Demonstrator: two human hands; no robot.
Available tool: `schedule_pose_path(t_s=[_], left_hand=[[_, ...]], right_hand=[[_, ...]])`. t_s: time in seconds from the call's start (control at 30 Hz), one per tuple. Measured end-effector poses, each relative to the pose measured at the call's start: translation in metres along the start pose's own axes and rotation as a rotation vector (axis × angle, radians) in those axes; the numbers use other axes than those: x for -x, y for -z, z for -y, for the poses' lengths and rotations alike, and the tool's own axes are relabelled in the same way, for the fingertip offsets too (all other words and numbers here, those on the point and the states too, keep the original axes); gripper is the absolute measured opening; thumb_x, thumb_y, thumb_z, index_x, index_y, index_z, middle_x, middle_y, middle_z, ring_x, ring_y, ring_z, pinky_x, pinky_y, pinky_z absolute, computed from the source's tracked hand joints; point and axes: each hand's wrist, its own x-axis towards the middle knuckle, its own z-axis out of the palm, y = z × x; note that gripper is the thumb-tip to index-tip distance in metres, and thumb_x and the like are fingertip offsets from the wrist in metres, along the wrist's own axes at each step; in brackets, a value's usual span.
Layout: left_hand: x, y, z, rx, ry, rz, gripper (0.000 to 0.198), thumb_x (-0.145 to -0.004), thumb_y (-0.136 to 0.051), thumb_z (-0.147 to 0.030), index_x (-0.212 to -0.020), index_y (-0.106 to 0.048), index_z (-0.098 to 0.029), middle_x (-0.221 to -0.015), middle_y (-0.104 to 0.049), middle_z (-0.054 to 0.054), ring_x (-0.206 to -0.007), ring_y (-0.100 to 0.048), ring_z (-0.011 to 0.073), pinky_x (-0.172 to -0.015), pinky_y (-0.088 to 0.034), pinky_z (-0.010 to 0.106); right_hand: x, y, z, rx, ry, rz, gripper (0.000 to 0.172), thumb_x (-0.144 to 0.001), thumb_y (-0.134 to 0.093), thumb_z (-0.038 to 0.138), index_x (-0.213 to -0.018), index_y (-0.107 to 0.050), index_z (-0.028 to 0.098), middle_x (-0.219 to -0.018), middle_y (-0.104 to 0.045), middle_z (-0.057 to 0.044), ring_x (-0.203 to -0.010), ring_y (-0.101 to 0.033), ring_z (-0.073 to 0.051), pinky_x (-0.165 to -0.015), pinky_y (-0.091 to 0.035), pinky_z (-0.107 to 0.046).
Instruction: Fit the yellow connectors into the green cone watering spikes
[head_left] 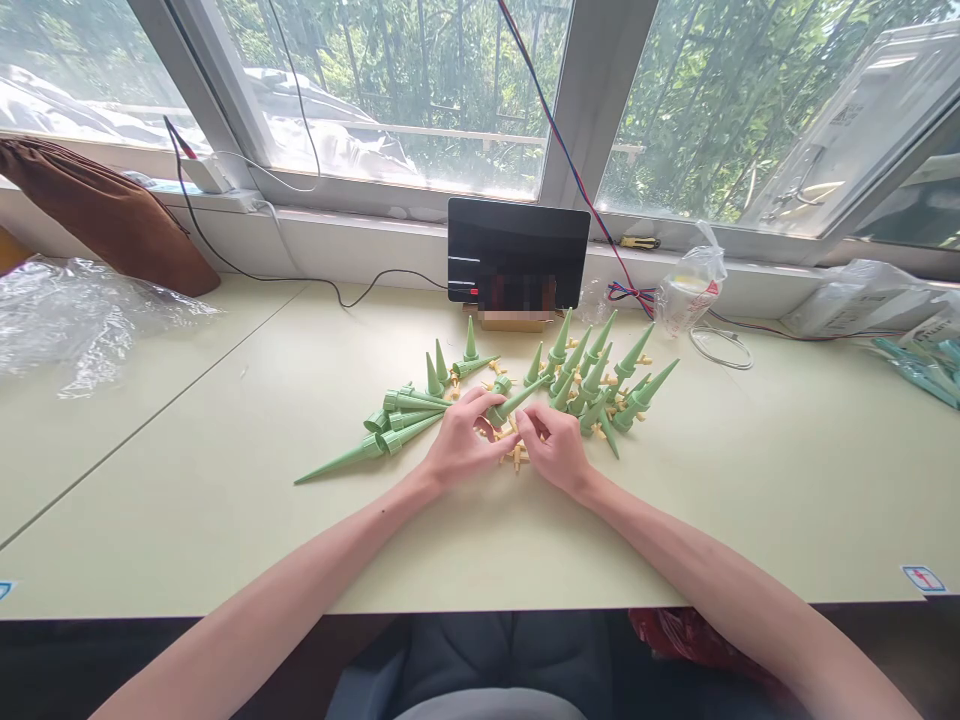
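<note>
My left hand [469, 437] is closed around a green plastic plant-watering spike [517, 401], whose point slants up to the right. Close beside it, my right hand [555, 445] is pinched, with a small yellow fitting [514, 424] at its fingertips; the fingers partly hide it. Several green spikes [409, 430] lie in a pile left of my left hand. Beyond my right hand, a group of spikes [592, 375] stands or leans together, many with yellow fittings on them. Loose yellow T-shaped fittings [517, 460] lie on the table below and between my hands.
A dark tablet [517, 250] leans at the table's back against the window ledge. Crumpled clear plastic [82, 320] and a brown bag [105, 215] are at the left. A bagged cup [688, 290], a coiled white cable [720, 347] and plastic packets [855, 297] lie at the right.
</note>
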Motion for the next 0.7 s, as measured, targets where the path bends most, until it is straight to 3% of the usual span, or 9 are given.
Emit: schedule_pose_path(t_s=[0.27, 0.5, 0.7], left_hand=[[0.0001, 0.0007, -0.0003, -0.013, -0.019, 0.014, 0.032, -0.077, -0.071, -0.025, -0.108, -0.063, -0.018, -0.101, -0.058, 0.004, -0.067, -0.063, 0.0095, -0.063, -0.060, 0.025], [0.0004, 0.0005, 0.0011, -0.035, -0.030, 0.033, 0.032, -0.078, -0.070, -0.025, -0.109, -0.063, -0.017, -0.100, -0.057, 0.004, -0.070, -0.063, 0.0105, -0.063, -0.060, 0.025], [0.0001, 0.0008, 0.0014, -0.032, -0.049, 0.045, 0.034, -0.077, -0.070, -0.023, -0.110, -0.064, -0.017, -0.099, -0.057, 0.004, -0.076, -0.063, 0.0129, -0.065, -0.060, 0.026]], right_hand=[[-0.0003, -0.0002, -0.0006, 0.008, 0.014, -0.005, 0.036, -0.095, -0.049, 0.036, -0.063, -0.050, 0.019, -0.054, -0.045, 0.004, -0.049, -0.038, -0.009, -0.050, -0.033, -0.023], [0.0011, -0.0023, -0.0045, 0.040, 0.031, -0.003, 0.045, -0.096, -0.048, 0.035, -0.056, -0.034, 0.020, -0.050, -0.032, 0.005, -0.047, -0.030, -0.008, -0.048, -0.027, -0.024], [0.0018, -0.0021, -0.0048, 0.005, -0.013, 0.028, 0.038, -0.096, -0.047, 0.034, -0.061, -0.040, 0.020, -0.053, -0.038, 0.005, -0.049, -0.034, -0.009, -0.050, -0.030, -0.023]])
